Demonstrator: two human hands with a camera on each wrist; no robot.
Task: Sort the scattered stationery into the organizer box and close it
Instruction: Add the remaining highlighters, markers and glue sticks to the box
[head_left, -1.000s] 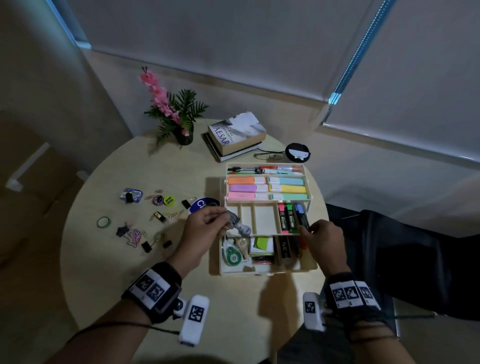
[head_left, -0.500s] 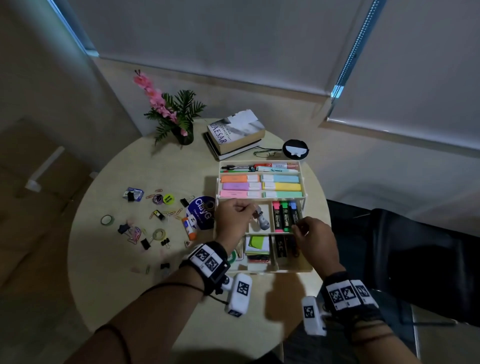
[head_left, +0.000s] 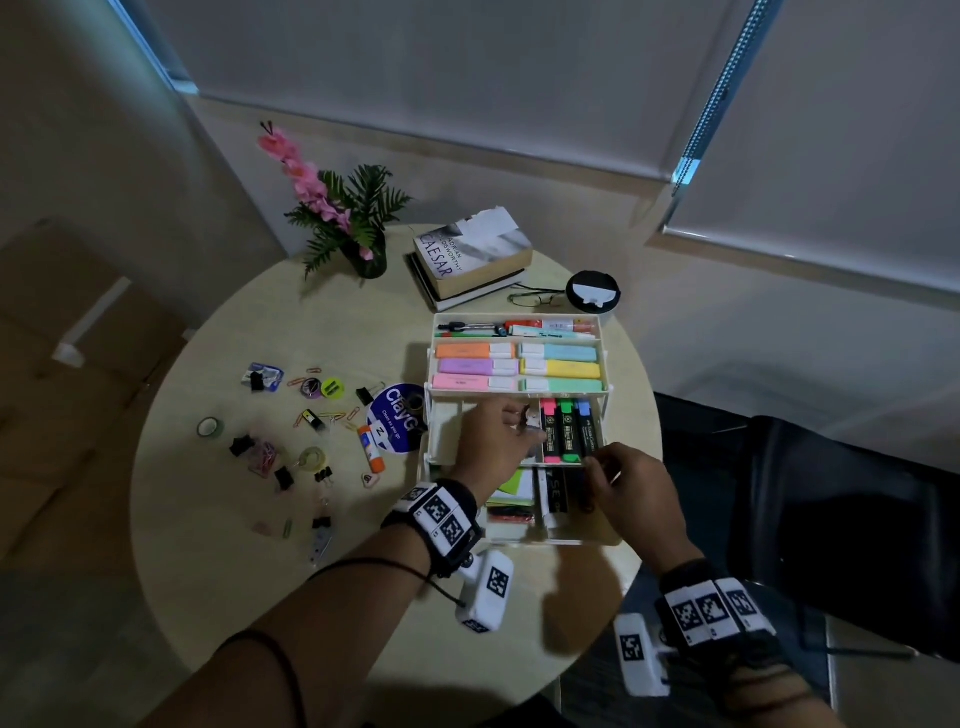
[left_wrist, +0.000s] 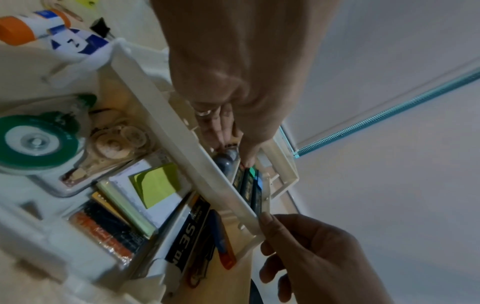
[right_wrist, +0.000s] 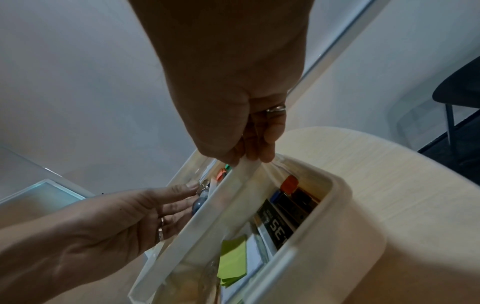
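Observation:
The white tiered organizer box (head_left: 519, 317) stands open on the round table, pastel highlighters in its top tray. My left hand (head_left: 524, 421) reaches into the middle tray (left_wrist: 207, 170), thumb and fingers around a small grey-blue object (left_wrist: 226, 162) beside the pink, green and blue markers (head_left: 566, 431). My right hand (head_left: 597, 462) pinches the front rim of that tray (right_wrist: 207, 216) near its right corner. Sticky notes (left_wrist: 155, 185) and a green tape dispenser (left_wrist: 39, 142) lie in the bottom level. A glue stick (head_left: 371, 448), binder clips (head_left: 283, 477), a tape roll (head_left: 210, 427) and paper clips lie scattered to the left.
Stacked books (head_left: 472, 254), a flower vase (head_left: 363, 249), glasses (head_left: 535, 299) and a black round object (head_left: 592, 292) sit behind the box. A round blue label (head_left: 397, 421) lies against the box's left side. A dark chair (head_left: 831, 519) stands to the right of the table.
My left hand carried the grey-blue object from the box's left edge into the middle tray, next to the markers. My right hand stayed on the tray's front rim.

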